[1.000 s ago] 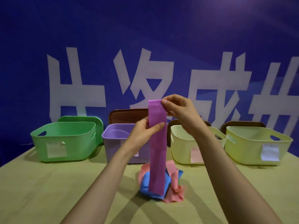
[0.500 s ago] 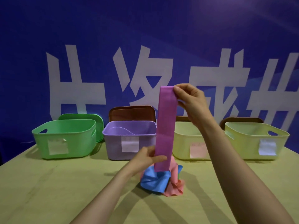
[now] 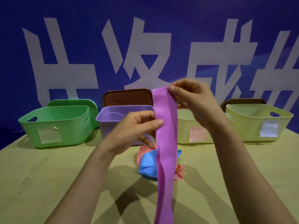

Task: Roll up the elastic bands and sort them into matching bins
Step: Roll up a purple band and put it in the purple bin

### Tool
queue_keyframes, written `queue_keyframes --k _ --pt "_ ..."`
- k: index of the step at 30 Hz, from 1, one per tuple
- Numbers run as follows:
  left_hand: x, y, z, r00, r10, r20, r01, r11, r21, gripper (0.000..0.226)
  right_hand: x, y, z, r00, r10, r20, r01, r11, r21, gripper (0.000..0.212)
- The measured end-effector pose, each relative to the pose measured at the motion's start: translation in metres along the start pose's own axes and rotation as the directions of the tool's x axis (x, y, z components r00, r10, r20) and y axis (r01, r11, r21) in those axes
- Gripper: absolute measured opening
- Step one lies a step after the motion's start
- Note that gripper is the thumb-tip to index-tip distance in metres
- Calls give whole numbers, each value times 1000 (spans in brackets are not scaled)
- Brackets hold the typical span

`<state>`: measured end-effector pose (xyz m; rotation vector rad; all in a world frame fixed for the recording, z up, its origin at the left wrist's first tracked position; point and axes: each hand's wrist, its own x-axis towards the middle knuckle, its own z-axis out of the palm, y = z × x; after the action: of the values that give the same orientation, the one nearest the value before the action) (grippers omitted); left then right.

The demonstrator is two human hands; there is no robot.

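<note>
Above the tabletop: your purple band hangs upright, its lower end leaving the view.
Right hand: you pinch the band's top end.
Left hand: thumb and fingers pinch its left edge, lower down.
Pile: blue band and pink band lie crumpled behind.
Back row: green bin, purple bin, yellow bin, second yellow bin.

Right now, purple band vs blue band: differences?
The purple band hangs straight and flat; the blue band lies crumpled. The purple band is pinched by the right hand at its top and the left hand lower; the blue band sits unheld on the table. Both are unrolled, outside any bin.
</note>
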<state>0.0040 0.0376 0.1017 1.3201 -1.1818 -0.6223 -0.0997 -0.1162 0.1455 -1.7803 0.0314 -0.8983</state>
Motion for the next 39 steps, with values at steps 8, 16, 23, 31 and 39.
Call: queue_keyframes --k 8,16,23,31,39 --pt "34 -89 -22 890 -452 -63 454 861 230 29 -13 127 12 887 436 151 -433 900 -52 3" --pt "57 -94 -21 930 -267 -253 283 959 27 17 6 130 13 927 361 97 -363 932 -1 4" --pt "43 -48 -13 965 -30 -261 41 999 36 16 1 79 4 981 150 125 -154 988 18 8" --pt "19 32 -5 908 300 -292 -262 951 164 10 -4 -7 7 992 -103 76 104 995 -8 9" --pt "2 67 -4 896 328 -299 -300 944 136 21 -8 -45 11 980 -167 105 167 986 12 10"
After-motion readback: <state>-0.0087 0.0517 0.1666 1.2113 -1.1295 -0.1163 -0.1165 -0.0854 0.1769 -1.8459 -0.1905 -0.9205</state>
